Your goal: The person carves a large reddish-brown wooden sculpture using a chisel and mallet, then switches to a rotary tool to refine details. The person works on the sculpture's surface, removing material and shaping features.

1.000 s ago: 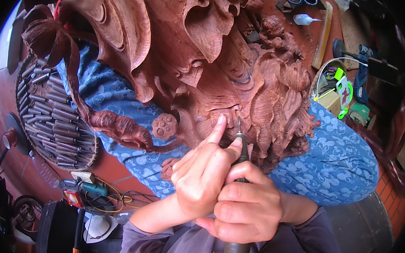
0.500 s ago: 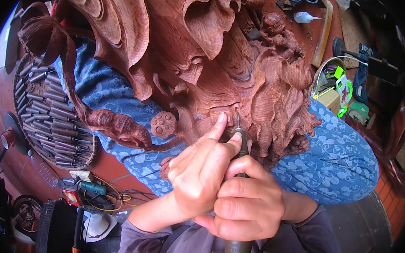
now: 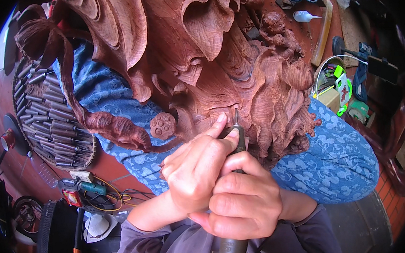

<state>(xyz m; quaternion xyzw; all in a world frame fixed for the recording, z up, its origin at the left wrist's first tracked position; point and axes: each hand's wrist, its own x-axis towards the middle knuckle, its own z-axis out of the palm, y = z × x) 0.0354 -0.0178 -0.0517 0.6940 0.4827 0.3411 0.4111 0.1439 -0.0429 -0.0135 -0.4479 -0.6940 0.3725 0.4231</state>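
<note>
I see a large reddish wood carving (image 3: 216, 54) that fills the upper half and lies on a blue patterned cloth (image 3: 343, 163). My right hand (image 3: 242, 204) is wrapped tight around a grey rotary tool (image 3: 234, 171). Its long axis goes from my body straight up to the carving, and the thin bit (image 3: 235, 116) touches the wood. My left hand (image 3: 194, 170) is nearer to the carving; its fingers pinch the tool close to the tip.

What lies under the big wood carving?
A blue patterned cloth shows beneath the wood carving, spreading left and right. What the cloth rests on is covered. Both hands grip a rotary tool against the carving.
</note>
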